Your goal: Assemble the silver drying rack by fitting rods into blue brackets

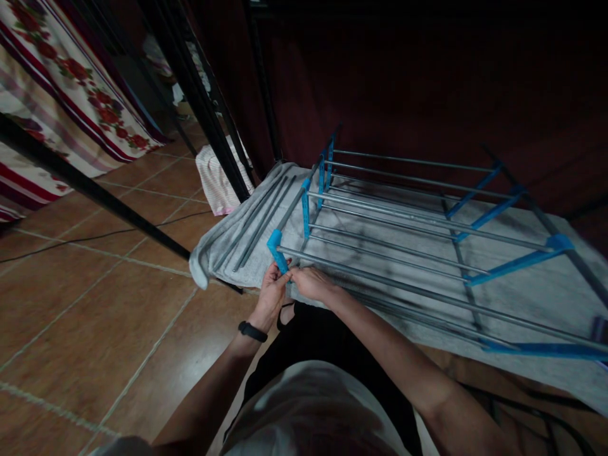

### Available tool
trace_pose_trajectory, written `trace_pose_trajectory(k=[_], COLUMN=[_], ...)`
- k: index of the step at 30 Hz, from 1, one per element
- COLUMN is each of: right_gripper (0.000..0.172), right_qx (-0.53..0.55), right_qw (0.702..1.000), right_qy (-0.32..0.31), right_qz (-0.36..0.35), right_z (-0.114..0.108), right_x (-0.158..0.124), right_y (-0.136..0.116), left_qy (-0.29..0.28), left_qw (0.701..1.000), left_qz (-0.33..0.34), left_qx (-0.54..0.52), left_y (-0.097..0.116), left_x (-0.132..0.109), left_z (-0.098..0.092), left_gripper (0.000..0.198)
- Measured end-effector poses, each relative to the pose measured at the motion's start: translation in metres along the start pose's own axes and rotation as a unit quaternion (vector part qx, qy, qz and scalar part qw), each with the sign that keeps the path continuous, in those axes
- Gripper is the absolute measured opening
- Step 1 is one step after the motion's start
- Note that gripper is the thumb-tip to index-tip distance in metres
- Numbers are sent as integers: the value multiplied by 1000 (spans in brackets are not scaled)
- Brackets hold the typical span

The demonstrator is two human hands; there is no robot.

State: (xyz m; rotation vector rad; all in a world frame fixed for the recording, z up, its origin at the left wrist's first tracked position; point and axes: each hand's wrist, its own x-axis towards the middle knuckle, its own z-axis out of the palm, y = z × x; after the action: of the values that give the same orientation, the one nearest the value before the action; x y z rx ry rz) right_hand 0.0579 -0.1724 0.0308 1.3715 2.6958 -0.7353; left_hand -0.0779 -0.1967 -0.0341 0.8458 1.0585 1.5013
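Observation:
A rack (365, 275) of grey metal tubes with blue plastic brackets lies across a surface covered in grey cloth. At its near left corner, my left hand (274, 286) is closed around the lower end of a blue plastic bracket (279, 249). My right hand (311, 283) meets it there, fingers pinched together by the bracket's lower end. What those right fingers grip is hidden; a tube end may lie there. Several loose grey metal tubes (259, 228) rest on the cloth left of the bracket. A dark band circles my left wrist.
Grey cloth (536, 304) covers the surface under the rack. A black metal pole (114, 202) slants across the left side, above the tiled floor (85, 304). A striped towel (216, 177) hangs behind the tubes. A floral curtain (80, 95) hangs at upper left, and a black cable crosses the floor.

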Motion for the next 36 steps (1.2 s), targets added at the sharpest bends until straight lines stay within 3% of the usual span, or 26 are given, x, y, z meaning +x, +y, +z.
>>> trace_pose_trajectory(k=[5, 8, 14, 20, 32, 36], right_gripper=[34, 35, 37, 39, 39, 35], right_qx=[-5, -14, -11, -17, -22, -8], right_qw=[1000, 1000, 1000, 1000, 999, 999], right_qy=[6, 10, 8, 15, 18, 30], right_qz=[12, 11, 2, 11, 18, 20], right_z=[1, 2, 4, 7, 3, 1], right_x=[0, 0, 1, 2, -2, -7], right_y=[-2, -3, -1, 0, -4, -1], left_qy=[-8, 22, 66, 119, 120, 82], left_qw=[997, 995, 998, 993, 991, 996], left_qz=[-14, -2, -7, 11, 30, 4], left_qx=[70, 100, -13, -3, -44, -23], left_y=[-10, -15, -16, -27, -25, -19], left_x=[-12, -18, -19, -15, -19, -26], left_z=[-7, 0, 20, 20, 22, 14], left_gripper=[35, 35, 30, 34, 39, 47])
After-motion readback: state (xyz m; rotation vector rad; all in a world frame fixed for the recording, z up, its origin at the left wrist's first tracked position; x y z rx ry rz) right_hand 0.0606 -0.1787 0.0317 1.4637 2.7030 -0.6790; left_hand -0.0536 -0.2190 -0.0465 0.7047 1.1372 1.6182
